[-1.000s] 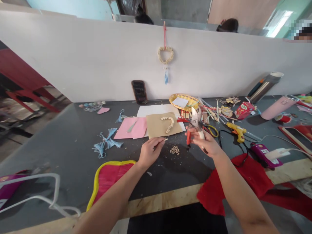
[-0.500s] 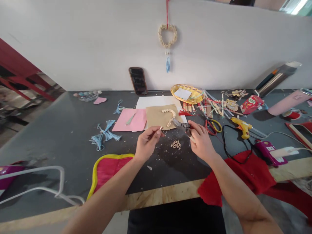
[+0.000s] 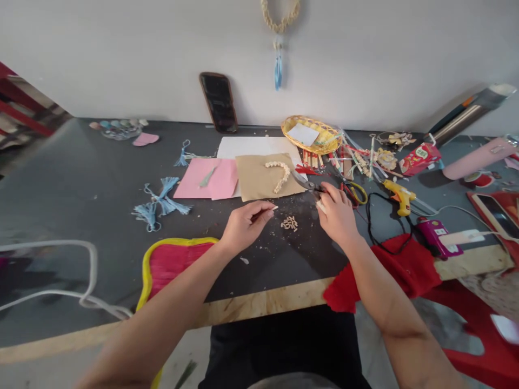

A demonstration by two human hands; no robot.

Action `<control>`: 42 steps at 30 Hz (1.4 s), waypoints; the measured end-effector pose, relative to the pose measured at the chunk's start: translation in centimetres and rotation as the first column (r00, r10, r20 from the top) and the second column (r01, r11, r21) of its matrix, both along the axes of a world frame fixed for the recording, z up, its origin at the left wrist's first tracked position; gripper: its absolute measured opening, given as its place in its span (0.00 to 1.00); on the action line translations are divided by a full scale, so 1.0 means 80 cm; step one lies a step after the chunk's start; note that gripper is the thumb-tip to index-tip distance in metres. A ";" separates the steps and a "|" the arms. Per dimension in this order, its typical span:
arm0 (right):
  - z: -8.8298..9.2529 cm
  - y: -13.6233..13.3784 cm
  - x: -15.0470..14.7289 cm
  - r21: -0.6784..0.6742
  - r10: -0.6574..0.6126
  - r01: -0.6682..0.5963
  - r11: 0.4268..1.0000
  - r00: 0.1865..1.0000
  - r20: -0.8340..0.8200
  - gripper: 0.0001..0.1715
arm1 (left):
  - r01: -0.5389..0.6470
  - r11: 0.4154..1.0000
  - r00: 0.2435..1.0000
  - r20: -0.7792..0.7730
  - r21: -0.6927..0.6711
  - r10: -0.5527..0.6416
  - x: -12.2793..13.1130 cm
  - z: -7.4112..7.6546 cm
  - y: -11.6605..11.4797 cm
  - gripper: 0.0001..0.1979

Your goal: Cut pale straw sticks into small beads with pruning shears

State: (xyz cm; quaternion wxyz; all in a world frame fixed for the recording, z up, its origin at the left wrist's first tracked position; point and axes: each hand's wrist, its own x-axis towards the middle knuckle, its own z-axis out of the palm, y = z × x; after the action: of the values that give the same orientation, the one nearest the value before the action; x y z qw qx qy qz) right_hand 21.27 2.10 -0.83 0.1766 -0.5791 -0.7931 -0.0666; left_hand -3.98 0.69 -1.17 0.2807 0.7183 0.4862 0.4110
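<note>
Slim pale wood-like stick [image 3: 275,207] sits at the fingertips of our left hand [image 3: 246,224], thumb and forefinger pinched together on it, with only a short end showing past them on the side toward our other hand. How much lies hidden under the fingers we cannot tell. We judge it very light and stiff, dry enough not to slip, but thin and likely to snap if bent; the best hold should be close behind the exposed end, with a light pinch.

Our right hand [image 3: 338,216] is wrapped around the handles of dark metal-bladed hand shears [image 3: 308,185], the blades pointing away from us and to the left; whether they are parted we cannot make out. We expect these to be heavier and rigid, safest held well behind the blades.

Between the two grips and slightly nearer to us, a loose heap of short pale cylindrical pieces [image 3: 289,222] lies on the dark grey tabletop [image 3: 243,281]. Beyond the left grip, a curved row of small pale pieces [image 3: 287,173] rests on a flat tan paper sheet [image 3: 253,175], close to the tip of the shears.
</note>
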 end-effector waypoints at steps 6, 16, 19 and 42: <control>-0.016 0.011 0.008 -0.139 -0.064 0.066 0.988 0.998 0.019 0.11 | 0.039 0.983 0.981 -0.193 0.180 -0.003 0.001 -0.011 0.005 0.10; -0.027 0.015 0.002 -0.194 -0.233 0.232 0.953 0.972 0.022 0.17 | 0.099 0.877 0.930 -0.357 0.471 0.086 0.008 -0.018 0.002 0.11; -0.030 0.015 0.000 -0.201 -0.267 0.263 0.944 0.964 0.007 0.19 | 0.145 0.843 0.911 -0.402 0.517 0.090 0.010 -0.023 0.003 0.11; -0.003 -0.007 -0.062 -0.341 0.083 -0.102 0.935 0.994 -0.070 0.12 | 0.126 0.982 0.706 -0.708 0.141 0.012 0.022 -0.005 -0.020 0.13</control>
State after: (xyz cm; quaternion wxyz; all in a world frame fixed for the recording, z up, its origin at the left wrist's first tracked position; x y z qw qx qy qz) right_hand 16.33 1.50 -1.04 0.0974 -0.5645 -0.8139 0.0973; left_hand -2.23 -0.91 -1.56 0.0205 0.8575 0.4950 0.1384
